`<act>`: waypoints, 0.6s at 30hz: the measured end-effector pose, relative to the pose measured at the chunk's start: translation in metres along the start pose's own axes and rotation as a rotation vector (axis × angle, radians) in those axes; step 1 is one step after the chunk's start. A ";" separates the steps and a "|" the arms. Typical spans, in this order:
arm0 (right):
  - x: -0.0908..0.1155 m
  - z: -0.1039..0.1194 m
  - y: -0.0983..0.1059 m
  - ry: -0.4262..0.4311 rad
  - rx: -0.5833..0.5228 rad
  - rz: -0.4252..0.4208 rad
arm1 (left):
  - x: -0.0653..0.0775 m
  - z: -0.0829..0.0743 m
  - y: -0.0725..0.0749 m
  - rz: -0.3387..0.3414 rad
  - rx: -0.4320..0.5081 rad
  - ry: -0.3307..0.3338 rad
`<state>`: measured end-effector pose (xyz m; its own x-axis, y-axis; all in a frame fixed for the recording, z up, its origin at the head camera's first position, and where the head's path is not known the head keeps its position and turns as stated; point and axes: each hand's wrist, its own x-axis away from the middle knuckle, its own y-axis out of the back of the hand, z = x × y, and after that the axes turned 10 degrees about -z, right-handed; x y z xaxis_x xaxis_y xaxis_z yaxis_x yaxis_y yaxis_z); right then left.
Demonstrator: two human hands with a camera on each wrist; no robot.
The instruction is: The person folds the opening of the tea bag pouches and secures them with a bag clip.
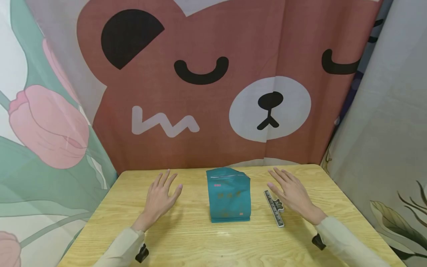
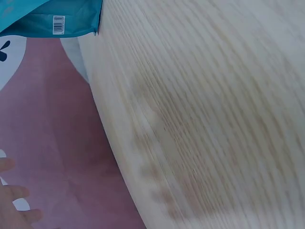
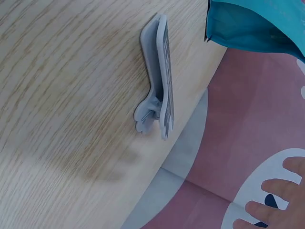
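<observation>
A teal resealable pouch (image 1: 230, 198) stands upright near the middle of the wooden table, its barcode side showing in the left wrist view (image 2: 71, 21). To its right lies a long bag clip (image 1: 275, 208) with a black-and-white printed face; the right wrist view shows its grey side and spring end (image 3: 157, 81). My left hand (image 1: 159, 198) hovers left of the pouch, fingers spread and holding nothing. Over the table right of the clip is my right hand (image 1: 293, 194), also with spread fingers and nothing held. In the head view its thumb reaches close to the clip's upper end.
The light wooden table (image 1: 180, 241) ends at a curtain (image 1: 213, 148) printed with a brown bear. Patterned fabric hangs on the left (image 1: 50, 126) and right (image 1: 383, 148) sides. Black straps with small devices (image 1: 142, 253) sit at both wrists.
</observation>
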<state>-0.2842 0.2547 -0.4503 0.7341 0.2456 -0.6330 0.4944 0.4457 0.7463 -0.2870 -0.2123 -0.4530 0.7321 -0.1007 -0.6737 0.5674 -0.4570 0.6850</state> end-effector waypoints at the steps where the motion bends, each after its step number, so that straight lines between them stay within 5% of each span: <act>1: 0.000 0.001 0.000 0.001 -0.002 0.000 | 0.000 0.000 0.000 0.003 0.004 0.002; 9: -0.002 0.006 0.002 0.029 -0.020 -0.033 | -0.004 -0.006 0.003 0.042 0.024 0.028; 18: -0.002 0.008 0.003 0.055 -0.029 -0.067 | -0.007 -0.010 0.003 0.000 0.028 0.003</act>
<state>-0.2807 0.2483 -0.4450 0.6729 0.2605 -0.6924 0.5275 0.4873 0.6959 -0.2868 -0.2043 -0.4442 0.7331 -0.0978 -0.6731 0.5572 -0.4812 0.6767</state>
